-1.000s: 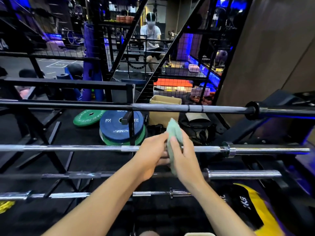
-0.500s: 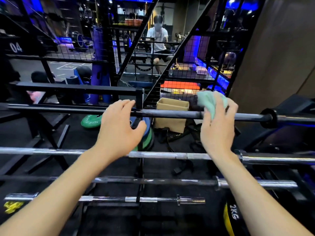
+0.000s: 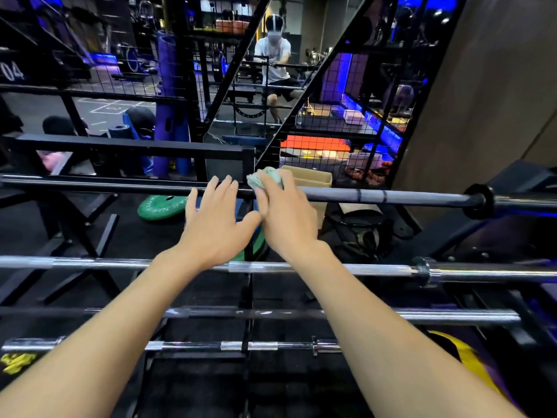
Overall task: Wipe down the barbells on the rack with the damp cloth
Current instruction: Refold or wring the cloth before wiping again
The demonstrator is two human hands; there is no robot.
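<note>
Both forearms reach forward and up from the bottom of the view, crossing over three lower bars to the top bar (image 3: 391, 197) of the rack (image 3: 132, 147). The left hand (image 3: 215, 224) is held flat, palm down, its fingers (image 3: 224, 188) straight and spread apart, their tips at the top bar just left of the rack's black upright; the thumb points right and touches the other hand. It holds nothing. The right hand (image 3: 286, 215) lies just beside it, fingers curled over a bunched pale green cloth (image 3: 262, 179) and pressing it onto the top bar, so the cloth sits on the bar near its middle, right of the upright.

The top bar is dark grey, runs across the whole view, and carries two thin dark rings on its right half before a black collar. Below it lies a chrome bar (image 3: 346, 269), then a darker third bar (image 3: 437, 315), then a short bar (image 3: 193, 346) lowest of all; the arms hide parts of each.

On the floor behind the rack lies a green plate (image 3: 159, 208) with raised lettering too small to read, and a blue plate shows between the hands. A cardboard box (image 3: 313, 178) stands behind the right hand. White digits "04" (image 3: 10, 72) show at the far left. A yellow plate (image 3: 464, 360) sits low on the right, its marking blurred. In the mirror ahead, a person in a white shirt (image 3: 272, 60) stands at a bar.
</note>
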